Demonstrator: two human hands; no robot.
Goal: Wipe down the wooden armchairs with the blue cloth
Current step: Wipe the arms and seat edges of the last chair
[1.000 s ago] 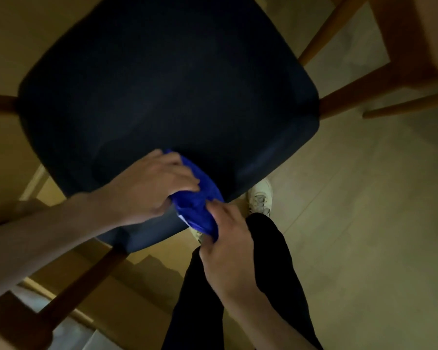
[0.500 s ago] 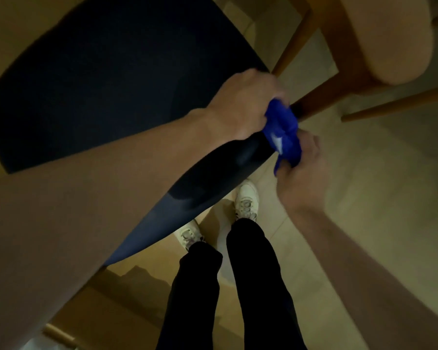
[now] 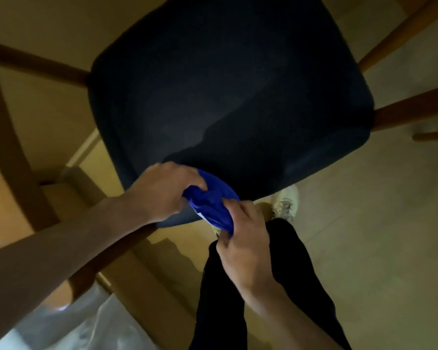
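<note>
Blue cloth [image 3: 213,205] sits bunched at the near edge of the dark seat cushion [image 3: 228,92], stretched between your two hands. Your left hand [image 3: 165,190] has its fingers curled over the cloth's far end, pressing it against the cushion; your right hand [image 3: 243,236] pinches the near end, which hangs just off the seat edge. Around the cushion you can see the chair's wooden frame [image 3: 410,109], with rails running out to the left and right. Below, your black trousers [image 3: 238,299] and a pale shoe [image 3: 285,203] stand on the light floor [image 3: 377,236], just beside the seat. Something pale and blurred lies at lower left.
</note>
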